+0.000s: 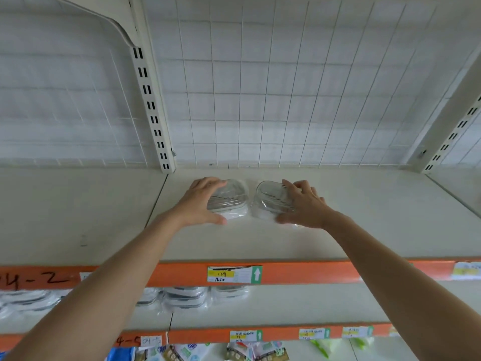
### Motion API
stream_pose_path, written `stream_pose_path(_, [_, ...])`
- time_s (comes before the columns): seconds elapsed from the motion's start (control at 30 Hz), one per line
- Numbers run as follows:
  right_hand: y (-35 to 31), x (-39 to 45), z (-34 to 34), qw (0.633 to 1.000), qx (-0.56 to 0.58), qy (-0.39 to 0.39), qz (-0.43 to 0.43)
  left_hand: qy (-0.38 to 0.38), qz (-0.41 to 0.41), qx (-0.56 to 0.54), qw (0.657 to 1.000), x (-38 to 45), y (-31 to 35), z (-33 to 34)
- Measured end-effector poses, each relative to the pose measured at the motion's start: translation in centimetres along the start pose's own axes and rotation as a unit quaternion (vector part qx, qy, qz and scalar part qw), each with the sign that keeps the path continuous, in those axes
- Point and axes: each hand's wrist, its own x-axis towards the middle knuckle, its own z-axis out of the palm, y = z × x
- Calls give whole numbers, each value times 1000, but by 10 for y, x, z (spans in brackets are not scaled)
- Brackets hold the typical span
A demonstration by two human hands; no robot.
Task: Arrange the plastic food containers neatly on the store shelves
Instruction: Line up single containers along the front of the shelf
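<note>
Holding two clear plastic containers on the top shelf [338,230] rn, both wrapped in thin clear film and sitting side by side near the back, just in front of the white wire grid panel [273,87]. Left container [231,196] and right container [270,196] are close tog but w/ a small gap between them, both tilted a bit toward each other from what I can see.

My left hand [200,201] grips the left one — fingers curled over the far edge, thumb down on the shelf surface at the near side. My right hand [304,204] grips the right one the same way, fingers draped over the top and thumb at the near edge on the film. Both arms reach up from the bottom corners of the view.

Front of the shelf has an orange price strip [312,272] w/ a yellow/white price tag [234,274] that has a green arrow on it. Handwritten digits on the strip at far left, something like "04-2".

Shelf below — more wrapped containers [182,295] stacked in a row, partly hidden behind my left arm. Lower still, another orange strip w/ tags, and some colourful packets [250,353] at the very bottom, too blurry to read.
</note>
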Motion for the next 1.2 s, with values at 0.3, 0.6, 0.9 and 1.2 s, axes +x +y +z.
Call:
stream_pose_path(0.3, [8,28,9,997,16,72,24,63,-1,-36,997,45,-10,6])
stream_pose_path(0.6, [36,45,-1,997,34,64,6,130,-77,-87,985,39,9,23])
stream_pose_path(0.9, [103,9,-7,949,232,214,-11,167,-63,-220,959,64,55,63])
stream_pose_path(1.2, [102,9,-5,950,246,192,-10,169,-65,-191,965,59,59,65])
